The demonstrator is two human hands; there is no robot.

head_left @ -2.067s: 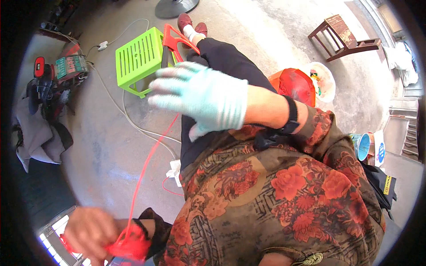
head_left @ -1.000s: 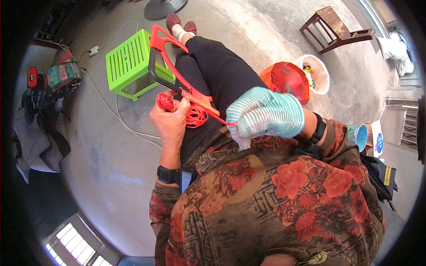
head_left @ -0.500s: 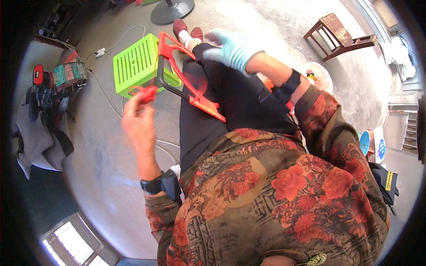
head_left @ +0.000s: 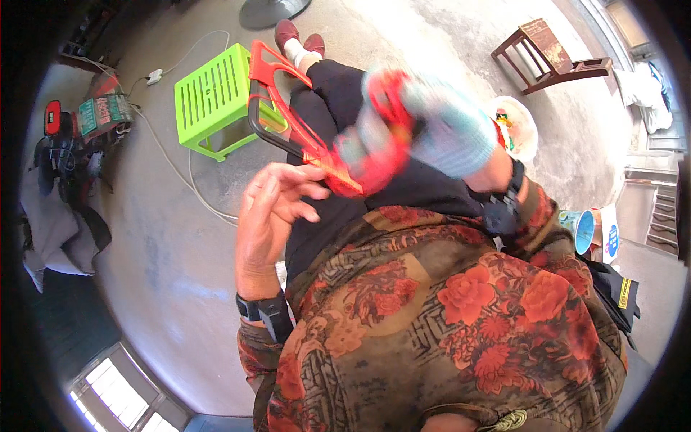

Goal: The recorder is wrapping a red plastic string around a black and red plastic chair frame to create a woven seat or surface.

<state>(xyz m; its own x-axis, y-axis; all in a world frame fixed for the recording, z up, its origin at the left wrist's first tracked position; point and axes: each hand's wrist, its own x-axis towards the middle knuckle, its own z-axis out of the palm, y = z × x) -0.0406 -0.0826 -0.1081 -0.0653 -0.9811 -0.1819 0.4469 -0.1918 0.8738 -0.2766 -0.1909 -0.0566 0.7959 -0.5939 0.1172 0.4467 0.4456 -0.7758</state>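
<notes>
1. Head view, right hand (head_left: 439, 133). It wears a pale blue-green knitted glove and shows heavy motion blur. It is raised above the lap, wrist bent back, a dark wristband just behind it. The gloved fingers appear curled round a red bundle (head_left: 385, 144), apparently coiled red cord, though blur hides the detail. Judged: the hand is closed on the bundle so as to keep the loops together.

2. Head view, left hand (head_left: 277, 205). It is bare, raised to the left of the bundle, palm turned toward the person, a dark watch on the wrist nearer the body. The fingers are half curled and spread; the fingertips lie close to the near end of a red frame (head_left: 288, 122). Whether they pinch a strand or the frame cannot be told; no firm grasp is visible.

3. Head view, red frame. It is a red plastic piece with a dark band round its edge. It rests slanted across the person's dark-trousered lap, its far end beside a green stool (head_left: 216, 101), its near end meeting the red bundle between the two hands. Judged: it lies on the lap to keep it steady within reach of both hands.

4. Head view, surroundings. The green stool stands on the concrete floor (head_left: 158, 237), far left. A white cable (head_left: 180, 169) runs past it. A wooden chair (head_left: 551, 54) stands far right, and a white bowl (head_left: 520, 126) with mixed contents sits right of the gloved hand.
</notes>
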